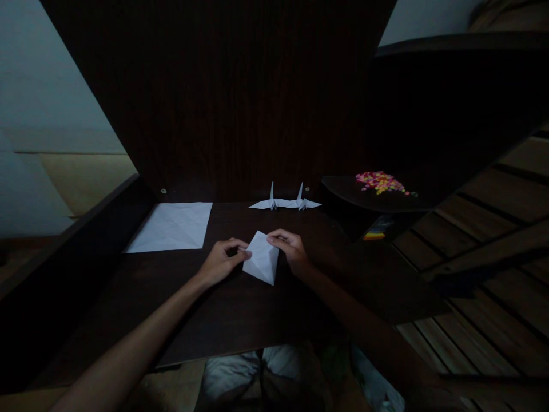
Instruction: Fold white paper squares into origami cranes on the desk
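Observation:
Between my two hands is a small folded sheet of white paper [262,260], kite-like in outline, with creases across its face. My left hand [225,257] pinches its left edge between thumb and fingers. At the upper right corner, my right hand [291,249] grips the same paper, thumb on top. Behind them, two white folded paper cranes [285,203] stand side by side near the back panel, their thin points upright. Off to the left lies a flat, creased white paper sheet [175,226].
A dark wooden desk [206,320] has a raised side board [77,252] on the left and a tall back panel [240,103]. On a rounded shelf [343,191] at right sits a pile of small colourful pieces [380,182]. Wooden slats [484,326] lie beyond.

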Demonstrator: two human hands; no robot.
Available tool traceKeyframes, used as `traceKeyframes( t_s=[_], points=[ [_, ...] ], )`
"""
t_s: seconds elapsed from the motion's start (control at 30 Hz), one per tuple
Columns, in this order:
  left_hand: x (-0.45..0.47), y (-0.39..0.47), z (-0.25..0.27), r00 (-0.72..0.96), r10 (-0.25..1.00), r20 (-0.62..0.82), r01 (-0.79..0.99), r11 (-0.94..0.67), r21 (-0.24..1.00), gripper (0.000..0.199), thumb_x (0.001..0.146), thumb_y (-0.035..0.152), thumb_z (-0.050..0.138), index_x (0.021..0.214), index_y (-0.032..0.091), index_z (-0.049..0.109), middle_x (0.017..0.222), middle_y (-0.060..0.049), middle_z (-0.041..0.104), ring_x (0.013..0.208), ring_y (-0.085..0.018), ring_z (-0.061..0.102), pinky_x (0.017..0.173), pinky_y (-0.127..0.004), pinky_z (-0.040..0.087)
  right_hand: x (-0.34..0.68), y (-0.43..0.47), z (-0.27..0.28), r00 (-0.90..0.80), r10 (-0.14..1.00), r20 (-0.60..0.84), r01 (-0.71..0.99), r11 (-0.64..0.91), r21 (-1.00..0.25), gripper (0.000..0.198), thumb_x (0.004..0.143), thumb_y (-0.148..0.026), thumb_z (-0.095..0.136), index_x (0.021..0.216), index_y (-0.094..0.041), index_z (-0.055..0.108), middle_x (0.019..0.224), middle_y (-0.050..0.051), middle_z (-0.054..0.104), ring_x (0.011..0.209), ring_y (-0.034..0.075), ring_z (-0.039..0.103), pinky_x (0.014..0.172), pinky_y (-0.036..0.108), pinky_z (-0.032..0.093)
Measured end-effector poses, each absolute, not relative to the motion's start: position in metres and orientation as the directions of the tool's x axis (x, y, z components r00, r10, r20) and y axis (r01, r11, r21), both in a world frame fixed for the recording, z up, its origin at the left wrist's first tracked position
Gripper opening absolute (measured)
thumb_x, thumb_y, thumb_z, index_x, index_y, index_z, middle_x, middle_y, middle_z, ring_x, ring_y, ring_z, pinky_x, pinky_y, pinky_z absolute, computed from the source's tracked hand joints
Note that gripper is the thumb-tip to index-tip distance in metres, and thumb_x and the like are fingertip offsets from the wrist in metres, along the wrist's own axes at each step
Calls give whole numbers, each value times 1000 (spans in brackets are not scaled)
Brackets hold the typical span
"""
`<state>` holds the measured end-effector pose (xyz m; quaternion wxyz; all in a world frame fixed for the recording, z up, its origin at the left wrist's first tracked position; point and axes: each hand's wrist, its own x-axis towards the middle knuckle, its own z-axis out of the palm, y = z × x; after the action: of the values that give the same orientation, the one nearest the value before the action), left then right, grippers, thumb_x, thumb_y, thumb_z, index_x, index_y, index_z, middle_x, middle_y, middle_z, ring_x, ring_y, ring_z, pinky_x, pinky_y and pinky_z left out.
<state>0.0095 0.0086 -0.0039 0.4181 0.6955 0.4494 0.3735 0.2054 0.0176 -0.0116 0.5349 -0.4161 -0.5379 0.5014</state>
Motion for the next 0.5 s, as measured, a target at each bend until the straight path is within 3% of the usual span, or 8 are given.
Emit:
traceKeyframes(
  t_s=[0.17, 0.37, 0.5],
  points=[
    [6, 10, -5, 289, 955, 68, 242, -142, 960, 25, 74, 36, 65, 87, 15, 69, 80, -4, 70, 72, -18, 62, 66, -28, 46, 215, 22, -8, -200, 969, 146, -61, 136, -989, 16, 53, -16, 62, 68, -17, 68, 61, -2, 61, 62, 14, 53, 59, 25, 40],
    [3, 14, -11, 286, 956, 67, 193, -126, 973, 33, 72, 42, 67, 90, 15, 70, 77, -6, 70, 68, -19, 62, 60, -27, 47, 221, 29, -15, -256, 957, 135, 75, 159, -984, 22, 52, -9, 55, 70, -15, 65, 54, -5, 53, 53, 9, 47, 54, 22, 35],
    [2, 18, -14, 238, 966, 97, 148, -135, 980, 31, 71, 41, 70, 88, 15, 69, 76, -5, 68, 67, -18, 61, 60, -27, 47, 222, 32, -19, -316, 944, 97, 59, 122, -991, 28, 54, -10, 60, 82, -16, 63, 59, -6, 55, 54, 9, 50, 54, 22, 37]
  ],
)
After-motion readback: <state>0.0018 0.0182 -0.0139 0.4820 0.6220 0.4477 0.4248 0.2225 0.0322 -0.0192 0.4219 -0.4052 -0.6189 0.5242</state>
